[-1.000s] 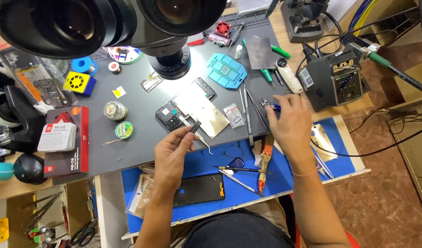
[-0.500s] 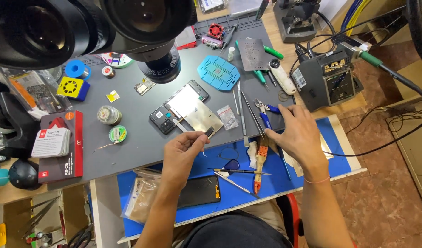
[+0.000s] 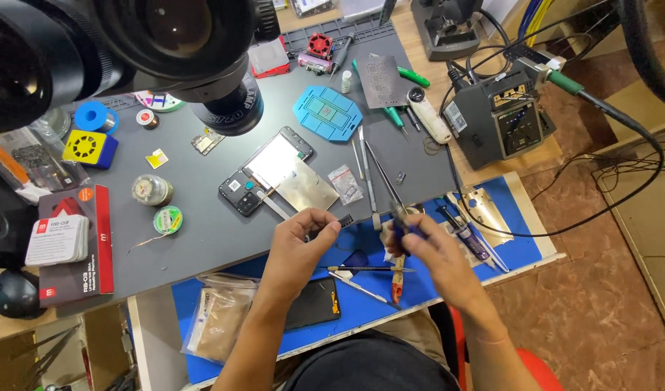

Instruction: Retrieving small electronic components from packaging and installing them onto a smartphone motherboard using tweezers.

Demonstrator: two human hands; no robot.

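Nearest the wearer, a dark phone (image 3: pixel 312 304) lies flat on the blue mat (image 3: pixel 520 250), beside a clear bag (image 3: pixel 216 318) at the near-left edge. A pair of tweezers (image 3: pixel 358 288) and an orange-handled tool (image 3: pixel 398 279) lie loose on the mat under the hands, within easy reach.

The left hand (image 3: pixel 296 253) is closed in a pinch: thumb and forefinger hold a small dark component (image 3: pixel 344 220) at their tips, lifted clear of the surface (image 3: pixel 195 217), probably so it can be worked on in the air. The right hand (image 3: pixel 426 250) is closed round a slim dark-handled tool (image 3: pixel 399 226) and sits just beside the component, its tip turned toward it; whether the two touch cannot be told.

Beyond the hands, an opened phone (image 3: pixel 263 170) lies back-up on the grey surface with a metal shield plate (image 3: pixel 307 190) against it. Long metal prying tools (image 3: pixel 368 177) lie just right of it, close to the right hand's line of movement. Farther off sit a blue fixture plate (image 3: pixel 327 113), solder spools (image 3: pixel 153 190) and a soldering station (image 3: pixel 500 127), whose cable (image 3: pixel 615 123) trails along the right side.

The microscope head (image 3: pixel 129 51) overhangs the far left and hides part of the surface.
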